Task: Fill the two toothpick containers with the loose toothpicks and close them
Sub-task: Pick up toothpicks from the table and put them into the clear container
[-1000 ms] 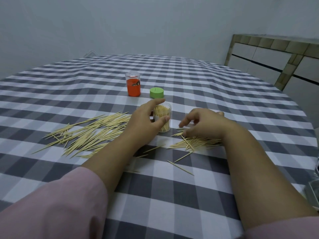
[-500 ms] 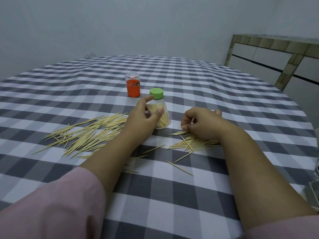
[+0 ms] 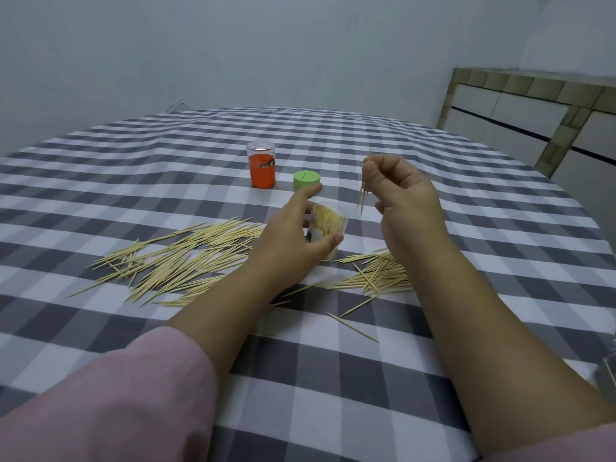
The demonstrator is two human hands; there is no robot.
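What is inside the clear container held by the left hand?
Toothpicks packed upright fill the clear container; the left hand covers its lower part, so the bottom is unseen.

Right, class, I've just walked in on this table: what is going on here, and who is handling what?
A person is refilling toothpick containers. The left hand grips a clear container, tilted and already well stocked. The right hand pinches a few toothpicks in the air beside its mouth. Loose toothpicks lie in a large pile on the left and a smaller pile under the right arm. The green lid and an orange container stand behind on the checked tablecloth.
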